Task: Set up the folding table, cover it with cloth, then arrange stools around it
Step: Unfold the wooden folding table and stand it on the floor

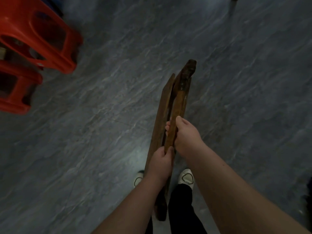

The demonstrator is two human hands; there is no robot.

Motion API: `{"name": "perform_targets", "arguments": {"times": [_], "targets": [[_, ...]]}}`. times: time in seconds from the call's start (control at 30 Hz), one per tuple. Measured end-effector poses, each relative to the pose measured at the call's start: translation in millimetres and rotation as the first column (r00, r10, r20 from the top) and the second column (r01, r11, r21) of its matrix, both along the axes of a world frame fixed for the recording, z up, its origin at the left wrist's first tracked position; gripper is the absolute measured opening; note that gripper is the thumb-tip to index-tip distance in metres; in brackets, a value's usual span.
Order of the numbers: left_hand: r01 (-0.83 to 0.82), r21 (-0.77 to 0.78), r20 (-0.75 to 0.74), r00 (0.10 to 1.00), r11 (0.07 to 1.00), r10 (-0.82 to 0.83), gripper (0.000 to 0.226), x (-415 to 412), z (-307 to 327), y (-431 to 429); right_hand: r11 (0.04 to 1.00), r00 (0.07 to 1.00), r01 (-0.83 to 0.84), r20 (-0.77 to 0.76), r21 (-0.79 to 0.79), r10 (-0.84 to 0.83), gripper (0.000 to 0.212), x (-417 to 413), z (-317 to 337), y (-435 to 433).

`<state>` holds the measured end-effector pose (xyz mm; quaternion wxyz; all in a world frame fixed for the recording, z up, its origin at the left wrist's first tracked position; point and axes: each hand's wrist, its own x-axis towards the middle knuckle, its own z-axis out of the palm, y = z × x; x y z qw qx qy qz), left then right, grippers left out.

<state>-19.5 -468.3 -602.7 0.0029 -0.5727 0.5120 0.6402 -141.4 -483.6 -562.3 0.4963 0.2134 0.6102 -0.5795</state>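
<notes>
Barely begun: left hand [160,163] and right hand [185,135] both grip the folded table frame [179,98]; no cloth in view; red stools [33,39] stacked upper left.

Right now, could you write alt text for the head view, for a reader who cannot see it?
Seen from above, a person's left hand and right hand grip a folded wooden frame of long slats, pointing forward over a grey floor. Red plastic stools are at upper left; white shoes show below.
</notes>
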Motion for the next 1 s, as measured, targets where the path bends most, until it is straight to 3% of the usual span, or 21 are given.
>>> {"name": "perform_targets", "arguments": {"times": [0.13, 0.33, 0.53, 0.63, 0.77, 1.0], "targets": [[0.055, -0.004, -0.02, 0.998, 0.998, -0.055, 0.049, -2, -8, 9, 0.999, 1.0, 0.02, -0.009, 0.027, -0.02, 0.031, -3, -5, 10], [0.168, -0.033, -0.036, 0.985, 0.985, -0.169, 0.032, -17, -11, 6, 0.997, 0.995, 0.08, -0.068, 0.008, -0.079, 0.03, -14, -11, 17], [0.167, 0.036, -0.01, 0.986, 0.985, -0.166, 0.047, -24, -26, 26, 0.994, 0.992, 0.108, -0.057, -0.019, -0.108, 0.034, -22, -26, 39], [0.204, 0.029, -0.004, 0.979, 0.979, -0.204, 0.038, -24, -28, 37, 0.994, 0.994, 0.1, -0.045, -0.031, -0.101, 0.033, -22, -32, 52], [0.213, 0.039, -0.005, 0.977, 0.976, -0.213, 0.044, -28, -27, 48, 0.994, 0.992, 0.099, -0.079, -0.054, -0.103, 0.031, -24, -36, 64], [0.306, 0.021, 0.014, 0.952, 0.952, -0.306, 0.039, -27, -17, 49, 0.996, 0.957, -0.085, -0.278, -0.003, 0.081, 0.03, -24, -36, 73]]}}
